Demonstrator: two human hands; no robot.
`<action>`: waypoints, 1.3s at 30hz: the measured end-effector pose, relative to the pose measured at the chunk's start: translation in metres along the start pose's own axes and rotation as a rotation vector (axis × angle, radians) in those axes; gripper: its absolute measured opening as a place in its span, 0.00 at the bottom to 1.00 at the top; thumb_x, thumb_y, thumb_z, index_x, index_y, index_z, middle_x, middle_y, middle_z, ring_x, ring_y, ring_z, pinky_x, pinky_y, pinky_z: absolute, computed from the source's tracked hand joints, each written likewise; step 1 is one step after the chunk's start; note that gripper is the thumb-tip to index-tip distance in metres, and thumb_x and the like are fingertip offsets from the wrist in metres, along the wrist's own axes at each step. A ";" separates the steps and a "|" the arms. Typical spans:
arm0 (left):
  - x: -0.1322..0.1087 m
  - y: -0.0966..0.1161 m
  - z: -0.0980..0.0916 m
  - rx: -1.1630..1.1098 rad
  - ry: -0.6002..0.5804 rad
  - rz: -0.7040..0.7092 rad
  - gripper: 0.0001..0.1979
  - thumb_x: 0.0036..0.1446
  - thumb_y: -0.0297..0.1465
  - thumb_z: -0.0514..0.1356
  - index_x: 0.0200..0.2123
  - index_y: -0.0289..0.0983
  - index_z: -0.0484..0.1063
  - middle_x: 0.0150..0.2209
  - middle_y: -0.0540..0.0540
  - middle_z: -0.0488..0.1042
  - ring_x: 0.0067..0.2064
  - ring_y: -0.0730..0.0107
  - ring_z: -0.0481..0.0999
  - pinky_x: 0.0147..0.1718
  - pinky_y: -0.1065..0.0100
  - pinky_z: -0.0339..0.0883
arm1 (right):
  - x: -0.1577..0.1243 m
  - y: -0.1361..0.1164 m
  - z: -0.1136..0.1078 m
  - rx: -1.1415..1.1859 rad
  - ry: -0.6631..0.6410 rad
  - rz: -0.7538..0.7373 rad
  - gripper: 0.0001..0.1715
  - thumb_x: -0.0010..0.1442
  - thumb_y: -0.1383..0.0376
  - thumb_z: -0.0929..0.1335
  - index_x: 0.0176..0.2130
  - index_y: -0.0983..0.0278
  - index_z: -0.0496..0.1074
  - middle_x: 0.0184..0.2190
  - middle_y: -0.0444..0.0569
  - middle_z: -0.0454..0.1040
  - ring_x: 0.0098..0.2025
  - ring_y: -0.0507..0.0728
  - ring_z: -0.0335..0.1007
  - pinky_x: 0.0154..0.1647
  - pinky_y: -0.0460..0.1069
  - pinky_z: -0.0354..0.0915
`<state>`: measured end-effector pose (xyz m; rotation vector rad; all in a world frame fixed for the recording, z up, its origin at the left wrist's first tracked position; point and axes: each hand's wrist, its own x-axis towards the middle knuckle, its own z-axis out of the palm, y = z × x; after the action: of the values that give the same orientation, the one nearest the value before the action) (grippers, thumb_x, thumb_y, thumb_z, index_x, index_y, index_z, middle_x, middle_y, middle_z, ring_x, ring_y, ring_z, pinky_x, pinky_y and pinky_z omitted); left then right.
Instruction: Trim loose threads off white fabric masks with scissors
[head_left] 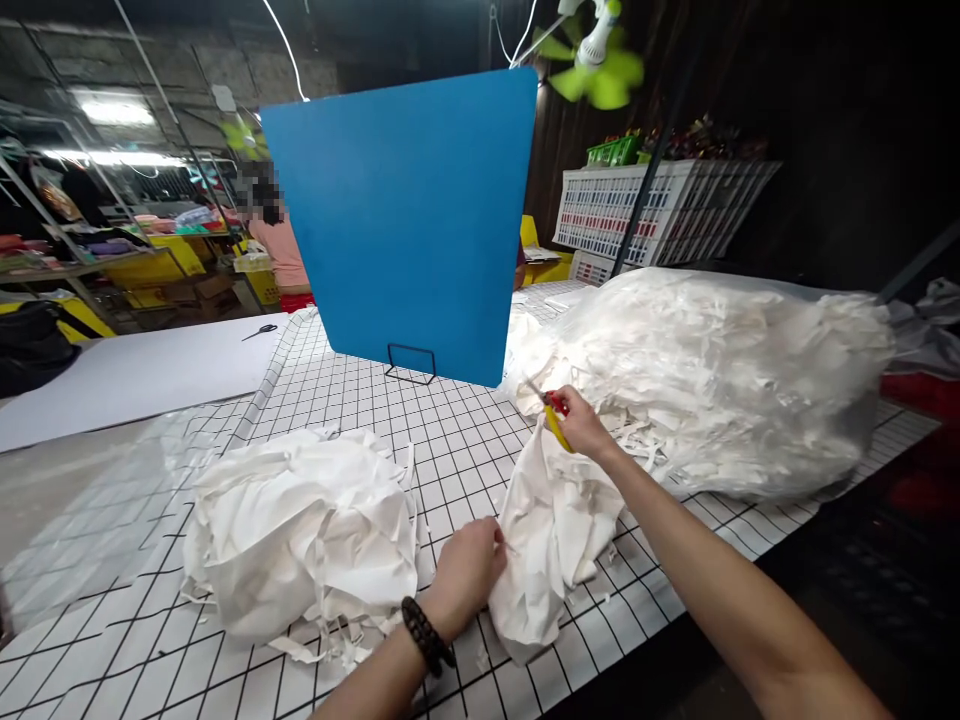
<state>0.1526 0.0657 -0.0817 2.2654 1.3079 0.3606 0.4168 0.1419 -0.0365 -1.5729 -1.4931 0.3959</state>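
Observation:
My right hand [583, 424] grips a pair of scissors [556, 425] with red and yellow handles. Their blades point up and left, over the edge of the bagged white scraps. Below them a crumpled piece of white cloth [551, 520] lies on the table, and my left hand [474, 562], with a dark bead bracelet [427, 635] at its wrist, has its fingers closed at the left edge of that cloth. To the left sits a heap of white cloth [300, 530], with loose strips around its base.
A large clear plastic bag [750, 380] of white strips fills the right side. A blue board [405, 230] on a wire stand [411, 363] rises from the checked tabletop [442, 450]. Dark scissors [259, 331] lie at far left. Behind the board stands a person in pink [279, 255].

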 end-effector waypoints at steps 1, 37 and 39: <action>0.008 -0.001 -0.009 -0.002 0.029 0.002 0.05 0.57 0.28 0.57 0.33 0.38 0.73 0.30 0.46 0.77 0.32 0.63 0.76 0.30 0.68 0.62 | -0.002 -0.009 -0.011 0.059 0.042 -0.033 0.13 0.55 0.61 0.70 0.39 0.61 0.63 0.38 0.46 0.72 0.40 0.55 0.70 0.42 0.52 0.69; 0.005 -0.006 -0.048 -0.235 0.457 0.009 0.10 0.56 0.22 0.50 0.36 0.38 0.69 0.33 0.46 0.75 0.34 0.64 0.73 0.34 0.66 0.65 | -0.124 -0.107 -0.011 0.687 0.003 0.088 0.19 0.50 0.68 0.75 0.39 0.57 0.65 0.35 0.42 0.70 0.37 0.51 0.70 0.40 0.47 0.68; 0.015 -0.017 -0.074 -0.214 0.470 0.006 0.11 0.54 0.20 0.50 0.37 0.37 0.68 0.32 0.46 0.75 0.32 0.65 0.73 0.31 0.67 0.65 | -0.121 -0.113 -0.015 0.711 0.014 0.067 0.18 0.51 0.68 0.74 0.39 0.57 0.65 0.35 0.41 0.70 0.37 0.51 0.69 0.42 0.48 0.68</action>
<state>0.1136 0.1066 -0.0288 2.0741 1.4002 1.0330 0.3305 0.0106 0.0173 -1.0478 -1.1083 0.8446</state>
